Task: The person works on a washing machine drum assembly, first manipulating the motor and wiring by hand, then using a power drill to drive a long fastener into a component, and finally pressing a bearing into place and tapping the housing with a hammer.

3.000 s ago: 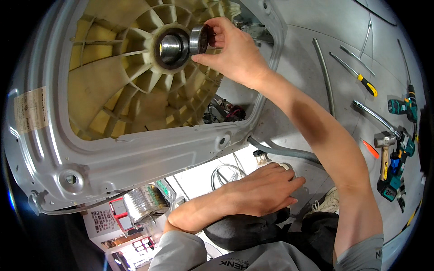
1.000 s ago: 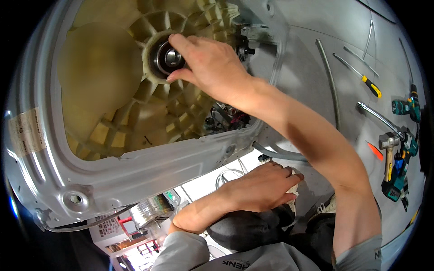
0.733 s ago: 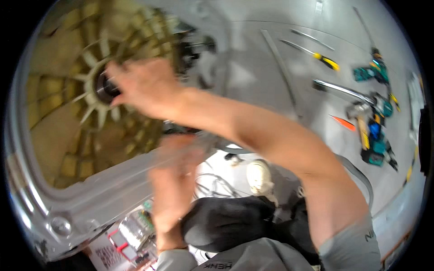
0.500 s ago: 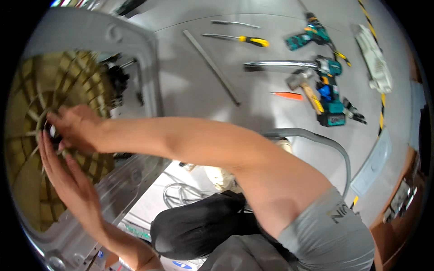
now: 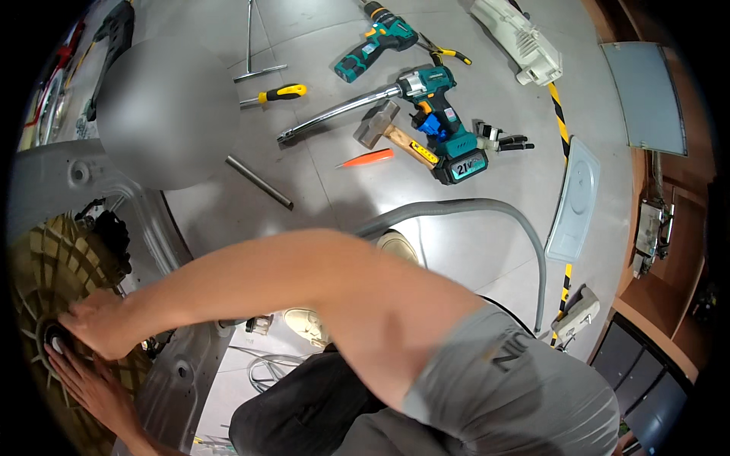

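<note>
At the left, a tan ribbed plastic tub (image 5: pixel 49 254), like a washing machine's, sits inside a grey metal cabinet (image 5: pixel 171 391). Both of my hands are at the dark round hub (image 5: pixel 55 333) in its middle. My right hand (image 5: pixel 100 323) reaches across from the right, its fingers curled at the hub's upper edge; what they grip, if anything, is hidden. Just below it, my left hand (image 5: pixel 93 387) has its fingers stretched out, the tips by a small pale piece (image 5: pixel 58 345) in the hub.
On the floor lie an impact wrench (image 5: pixel 449 129), hammer (image 5: pixel 411 144), drill (image 5: pixel 376 47), screwdriver (image 5: pixel 283 93), orange pointed tool (image 5: pixel 366 157) and metal tube (image 5: pixel 258 181). A grey hose (image 5: pixel 525 235) curves right of my arm. A blurred round patch covers part of the upper left.
The view has swung, so the tub and both hands appear lower and farther left. My hands remain at the hub, the left one still with straight fingers.
</note>
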`<state>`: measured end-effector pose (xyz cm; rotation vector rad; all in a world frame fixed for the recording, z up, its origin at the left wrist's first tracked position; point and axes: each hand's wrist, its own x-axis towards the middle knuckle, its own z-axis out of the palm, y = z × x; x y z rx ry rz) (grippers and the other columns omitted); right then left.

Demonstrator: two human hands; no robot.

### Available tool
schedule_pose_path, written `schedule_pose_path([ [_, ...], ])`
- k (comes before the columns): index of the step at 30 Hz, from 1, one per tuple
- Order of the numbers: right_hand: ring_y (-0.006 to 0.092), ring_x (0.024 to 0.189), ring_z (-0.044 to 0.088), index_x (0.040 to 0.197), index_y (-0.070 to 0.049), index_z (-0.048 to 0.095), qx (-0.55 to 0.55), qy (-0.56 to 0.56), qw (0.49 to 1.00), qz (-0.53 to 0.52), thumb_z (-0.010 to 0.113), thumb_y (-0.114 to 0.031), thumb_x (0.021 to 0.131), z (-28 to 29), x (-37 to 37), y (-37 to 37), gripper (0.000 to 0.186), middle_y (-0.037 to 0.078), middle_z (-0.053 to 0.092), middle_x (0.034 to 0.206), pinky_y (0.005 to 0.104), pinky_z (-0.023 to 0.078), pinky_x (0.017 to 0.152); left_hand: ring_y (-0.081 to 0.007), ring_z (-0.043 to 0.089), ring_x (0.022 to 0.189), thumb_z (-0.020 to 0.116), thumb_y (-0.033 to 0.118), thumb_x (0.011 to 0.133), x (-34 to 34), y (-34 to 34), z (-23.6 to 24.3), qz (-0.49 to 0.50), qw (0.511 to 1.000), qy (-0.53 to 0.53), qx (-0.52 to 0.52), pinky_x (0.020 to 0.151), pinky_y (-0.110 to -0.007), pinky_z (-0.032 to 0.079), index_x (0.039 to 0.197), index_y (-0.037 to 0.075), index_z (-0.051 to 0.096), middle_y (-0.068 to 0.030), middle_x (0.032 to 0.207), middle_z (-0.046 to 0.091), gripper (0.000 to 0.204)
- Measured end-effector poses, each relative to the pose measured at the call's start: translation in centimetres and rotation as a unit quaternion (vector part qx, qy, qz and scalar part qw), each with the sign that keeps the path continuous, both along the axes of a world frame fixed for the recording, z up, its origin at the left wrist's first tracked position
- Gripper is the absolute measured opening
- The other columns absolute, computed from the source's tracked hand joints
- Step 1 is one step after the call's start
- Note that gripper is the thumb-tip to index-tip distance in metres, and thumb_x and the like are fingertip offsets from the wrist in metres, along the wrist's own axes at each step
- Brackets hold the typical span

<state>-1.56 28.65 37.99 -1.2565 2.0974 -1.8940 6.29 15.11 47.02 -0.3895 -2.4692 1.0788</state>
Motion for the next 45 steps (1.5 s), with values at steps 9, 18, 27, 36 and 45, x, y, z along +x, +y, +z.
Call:
schedule_pose_path([
  [9, 0.0360, 0.098, 0.063, 0.101, -0.004, 0.062, 0.396, -0.123, 0.909, 0.046, 0.061, -0.023, 0.084, -16.5, 4.1, 20.6, 0.025, 0.018, 0.064, 0.100, 0.0485, 0.051, 0.079, -0.0231, 0.022, 0.144, 0.046, 0.036, 0.099, -0.3, 1.8, -0.3, 0.040, 0.999, 0.013, 0.022, 0.117, -0.041, 0.018, 0.150, 0.023, 0.029, -0.0027, 0.156, 0.023, 0.055],
  [18, 0.0338, 0.087, 0.059, 0.103, -0.005, 0.060, 0.456, -0.097, 0.797, -0.383, 0.061, -0.012, 0.075, -23.9, 17.0, 38.5, 0.029, 0.017, 0.060, 0.093, 0.0438, 0.049, 0.076, -0.0275, 0.019, 0.144, 0.041, 0.044, 0.099, 0.1, -0.4, 0.5, -0.013, 1.000, 0.006, -0.014, 0.118, -0.047, 0.017, 0.148, 0.026, 0.031, -0.0051, 0.156, 0.022, 0.053],
  [27, 0.0373, 0.115, 0.053, 0.130, -0.004, 0.049, 0.584, -0.142, 0.684, -0.413, 0.056, -0.010, 0.086, -28.1, 11.7, 45.9, 0.045, 0.021, 0.056, 0.122, 0.0427, 0.044, 0.094, -0.0342, 0.031, 0.138, 0.065, 0.021, 0.085, -0.4, 3.4, 0.8, 0.076, 0.989, -0.073, 0.105, 0.112, -0.046, 0.027, 0.138, 0.004, 0.044, -0.0172, 0.150, 0.032, 0.060],
  [36, 0.0153, 0.070, 0.056, 0.110, 0.001, 0.055, 0.285, -0.327, 0.835, -0.338, 0.061, -0.010, 0.088, -23.2, 14.2, 41.2, 0.025, 0.006, 0.056, 0.080, 0.0274, 0.045, 0.062, -0.0305, 0.029, 0.140, 0.064, 0.026, 0.084, 2.1, 4.2, 2.5, 0.132, 0.988, -0.075, 0.023, 0.114, -0.048, 0.022, 0.138, 0.001, 0.043, -0.0137, 0.152, 0.030, 0.063],
  [45, 0.0139, 0.060, 0.055, 0.097, -0.001, 0.064, -0.063, -0.343, 0.936, 0.057, 0.064, -0.027, 0.090, -8.4, 5.0, 15.4, 0.027, 0.002, 0.060, 0.066, 0.0300, 0.045, 0.057, -0.0257, 0.022, 0.144, 0.062, 0.030, 0.087, 2.0, 5.8, 5.5, 0.191, 0.967, -0.137, -0.099, 0.116, -0.050, 0.014, 0.145, 0.010, 0.036, -0.0030, 0.155, 0.028, 0.067],
])
